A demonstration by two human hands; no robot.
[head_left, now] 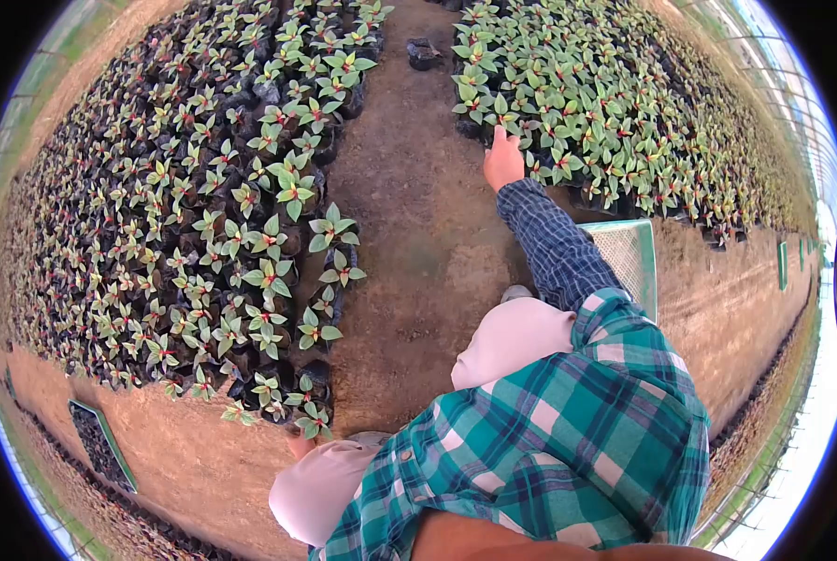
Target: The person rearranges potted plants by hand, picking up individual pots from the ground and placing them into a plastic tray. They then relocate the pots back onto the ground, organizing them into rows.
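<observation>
My right hand [504, 159] reaches out to the near left corner of the right-hand block of potted seedlings [586, 103]. Its fingers touch or nearly touch a green plant there, and its grip is hard to make out. Low in the view, my left hand [301, 445] is mostly hidden behind my knee, beside a seedling [313, 419] at the near end of the left-hand block of potted plants [203, 224]. The plants have green leaves with reddish centres and stand in black bags.
A bare soil path [409, 187] runs between the two blocks. One black bag [424, 53] stands on it far ahead. A green-edged mesh crate [624, 252] is beside my right arm. A dark green-edged tray [102, 444] lies at lower left.
</observation>
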